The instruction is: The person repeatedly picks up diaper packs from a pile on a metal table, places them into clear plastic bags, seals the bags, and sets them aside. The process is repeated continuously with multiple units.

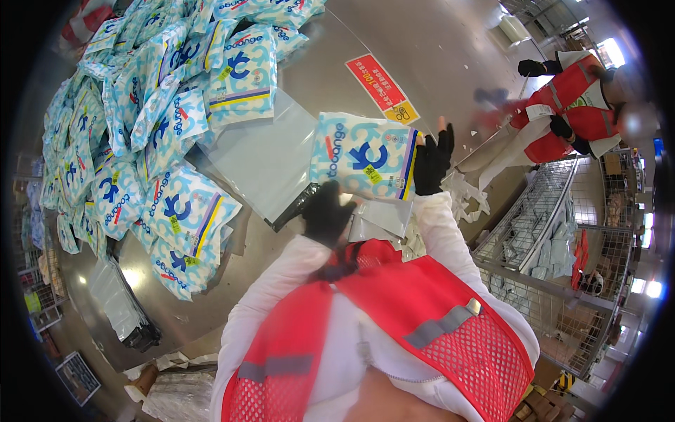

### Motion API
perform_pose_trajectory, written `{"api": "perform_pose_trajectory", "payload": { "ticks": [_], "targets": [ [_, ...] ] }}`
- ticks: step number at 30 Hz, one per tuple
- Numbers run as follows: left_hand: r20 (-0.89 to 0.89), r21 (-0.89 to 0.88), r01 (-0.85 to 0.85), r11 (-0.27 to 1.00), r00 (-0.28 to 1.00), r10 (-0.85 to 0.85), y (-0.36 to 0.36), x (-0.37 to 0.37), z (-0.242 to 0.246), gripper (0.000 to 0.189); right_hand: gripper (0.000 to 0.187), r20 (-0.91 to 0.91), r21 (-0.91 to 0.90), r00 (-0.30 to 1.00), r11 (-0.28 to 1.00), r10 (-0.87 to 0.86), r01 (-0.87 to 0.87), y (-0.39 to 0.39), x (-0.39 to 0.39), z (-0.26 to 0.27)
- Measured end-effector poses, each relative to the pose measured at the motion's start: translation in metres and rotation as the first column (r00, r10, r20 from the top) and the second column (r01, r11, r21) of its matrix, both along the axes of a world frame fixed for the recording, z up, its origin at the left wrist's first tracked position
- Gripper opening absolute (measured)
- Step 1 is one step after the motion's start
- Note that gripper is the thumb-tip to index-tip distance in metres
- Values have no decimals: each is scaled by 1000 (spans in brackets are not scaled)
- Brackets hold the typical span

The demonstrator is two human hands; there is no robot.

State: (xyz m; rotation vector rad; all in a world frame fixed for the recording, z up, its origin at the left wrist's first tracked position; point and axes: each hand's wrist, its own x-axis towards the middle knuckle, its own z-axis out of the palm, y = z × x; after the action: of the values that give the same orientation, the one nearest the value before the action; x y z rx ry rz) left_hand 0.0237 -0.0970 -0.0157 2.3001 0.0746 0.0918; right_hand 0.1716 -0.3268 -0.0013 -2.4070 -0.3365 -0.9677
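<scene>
A soft white-and-blue plastic package (364,155) with a yellow-and-navy stripe lies face up in front of me. My right hand (435,161), in a black glove with bare fingertips, grips its striped right edge; one finger points away from it. At the package's lower left corner is my left hand (327,213), in a matching glove. Whether it pinches the package or the bag beside it is hidden. A flat grey plastic mailing bag (263,153) with a black inside reaches under the package's left side. More pale plastic bags (382,217) lie between my hands.
A large heap of similar packages (174,205) covers the metal table's left side. A stack of grey mailing bags (118,300) sits near the front edge. A red-and-yellow printed label (382,87) is on the tabletop. At right stand a person in a red vest (575,105) and wire-mesh cages (548,295).
</scene>
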Motion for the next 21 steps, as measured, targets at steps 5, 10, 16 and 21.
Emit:
{"api": "perform_pose_trajectory", "payload": {
  "ticks": [5, 10, 16, 21],
  "targets": [
    [287, 102, -66, 993, 957, 35, -29, -1, -33, 40, 26, -91, 814, 932, 565, 350, -133, 27, 5, 46],
    [-134, 114, 99, 989, 987, -83, -8, 34, -39, 21, 33, -59, 945, 872, 310, 486, -109, -17, 37, 86],
    [151, 139, -29, 990, 989, 8, 123, 67, -58, 26, 44, -368, 839, 782, 542, 503, 47, -161, 34, 17],
    [74, 399, -396, 827, 913, 401, 271, 100, -1, 23, 46, -299, 953, 552, 273, 779, 131, -169, 7, -28]
  ]
}}
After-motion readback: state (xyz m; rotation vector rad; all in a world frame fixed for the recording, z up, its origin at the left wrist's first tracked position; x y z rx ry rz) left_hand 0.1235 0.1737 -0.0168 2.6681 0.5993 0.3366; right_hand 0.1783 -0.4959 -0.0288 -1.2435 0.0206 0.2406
